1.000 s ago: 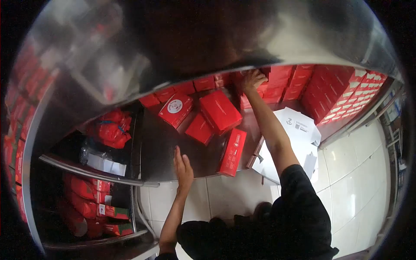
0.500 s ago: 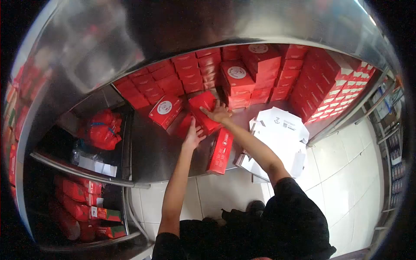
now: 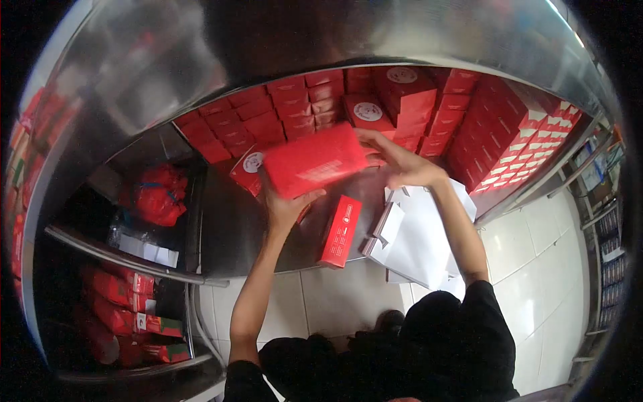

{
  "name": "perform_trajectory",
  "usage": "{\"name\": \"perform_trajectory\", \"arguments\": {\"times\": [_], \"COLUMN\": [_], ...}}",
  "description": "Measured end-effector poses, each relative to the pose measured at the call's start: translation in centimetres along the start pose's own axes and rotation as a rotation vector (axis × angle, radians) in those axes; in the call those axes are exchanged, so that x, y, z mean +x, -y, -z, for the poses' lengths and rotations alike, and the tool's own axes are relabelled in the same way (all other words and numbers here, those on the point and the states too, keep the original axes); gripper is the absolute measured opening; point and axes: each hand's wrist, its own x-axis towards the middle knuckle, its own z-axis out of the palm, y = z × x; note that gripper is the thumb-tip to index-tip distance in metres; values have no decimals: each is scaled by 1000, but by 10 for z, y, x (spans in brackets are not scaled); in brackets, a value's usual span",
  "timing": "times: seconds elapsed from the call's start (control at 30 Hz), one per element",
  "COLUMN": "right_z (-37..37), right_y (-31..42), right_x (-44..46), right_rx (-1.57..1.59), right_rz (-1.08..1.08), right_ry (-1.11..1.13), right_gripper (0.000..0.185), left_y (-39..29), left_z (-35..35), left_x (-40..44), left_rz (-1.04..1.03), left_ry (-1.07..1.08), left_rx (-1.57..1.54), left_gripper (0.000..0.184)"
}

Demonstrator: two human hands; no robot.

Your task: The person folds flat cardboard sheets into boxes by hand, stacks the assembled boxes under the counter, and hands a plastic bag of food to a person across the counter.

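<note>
A red box (image 3: 311, 159), slightly blurred, is held up over the metal table. My left hand (image 3: 287, 206) grips its lower left side, the thumb along the near edge. At the box's right end are the curled fingers of my right hand (image 3: 407, 165), closed on it. Below the held box, another red box (image 3: 340, 231) with white print rests near the table's front edge. Partly hidden behind my left hand is a red box with a round white label (image 3: 248, 169). Flat white cardboard sheets (image 3: 422, 234) lie in a stack under my right forearm.
Rows of stacked red boxes (image 3: 288, 107) line the back of the table. A tall stack (image 3: 492, 137) stands at the right. Red bags (image 3: 161, 197) and packets fill the left shelves. A metal panel (image 3: 301, 33) overhangs the table, and tiled floor (image 3: 529, 268) shows at right.
The red box has been lifted off the table and turned so that it lies lengthwise across my view. My right hand has moved right, to the box's end; my left hand now supports its left side.
</note>
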Motion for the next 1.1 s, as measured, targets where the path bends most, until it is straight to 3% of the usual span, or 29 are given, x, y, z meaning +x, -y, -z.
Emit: {"name": "perform_trajectory", "arguments": {"times": [0.03,0.13,0.27,0.33,0.37,0.43,0.53,0.67,0.73,0.9,0.93,0.97,1.0,1.07,1.1], "right_z": [-6,-36,-47,-38,-30,-32,-51,-68,-58,-48,-41,-31,-20,11,27], "right_y": [11,32,33,29,14,-7,-54,-92,-96,-67,-69,-73,-78,-97,-107], "right_x": [-1,-9,0,14,26,48,69,88,97,81,73,66,58,45,42], "right_rx": [-34,-156,-495,-760,-992,-1269,-1527,-1653,-1554,-918,-957,-995,-1031,-1393,-1369], "right_rz": [-4,-19,-31,-121,-44,-43,99,195,98,136,208,280,352,145,130], "right_ry": [-43,-220,-568,-720,-738,-614,-442,-369,-433,-656,-637,-618,-600,-518,-506], "right_gripper": [94,96,77,71,67,63,46,38,44,78,73,69,65,51,53], "left_y": [-9,-26,-44,-33,1,0,-31,-30,-25,45,62,75,86,51,41], "left_z": [2,-14,-28,-37,-58,-72,-82,-93,-92,-74,-67,-60,-48,-11,0], "left_x": [-2,-8,9,7,-5,-32,-64,-88,-89,-100,-101,-96,-96,-68,-58], "left_rz": [90,289,557,457,391,313,203,215,257,251,245,382,524,805,832], "left_ry": [106,47,-18,121,143,241,433,517,533,252,212,203,233,294,298], "left_rx": [-152,-851,-900,-609,-382,116,519,606,669,240,121,-201,-250,-348,-400], "left_gripper": [93,92,88,97,100,106,103,103,104,101,100,97,97,98,98]}}
